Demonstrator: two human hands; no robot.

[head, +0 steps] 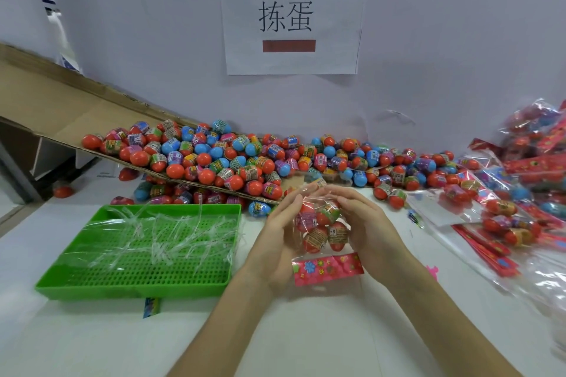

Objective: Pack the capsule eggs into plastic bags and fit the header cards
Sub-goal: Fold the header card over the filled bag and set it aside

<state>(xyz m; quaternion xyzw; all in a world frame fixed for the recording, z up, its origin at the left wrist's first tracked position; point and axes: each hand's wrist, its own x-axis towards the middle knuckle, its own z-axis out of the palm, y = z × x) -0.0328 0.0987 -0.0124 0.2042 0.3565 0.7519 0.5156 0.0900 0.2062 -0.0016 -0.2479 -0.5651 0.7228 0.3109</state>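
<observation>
A clear plastic bag (321, 228) with several red capsule eggs inside stands between my hands on the white table. My left hand (275, 236) cups its left side and my right hand (364, 223) cups its right side, fingers meeting over the bag's top. A pink flowered header card (327, 269) lies at the bag's near end. A big heap of loose red and blue capsule eggs (245, 159) lies behind, spilling off a cardboard ramp (61, 107).
A green perforated tray (147, 257) holding clear plastic strips sits to the left. Packed bags and red header cards (505, 217) pile up on the right. A paper sign (291, 18) hangs on the wall. A small printed label (151, 307) lies under the tray's front edge.
</observation>
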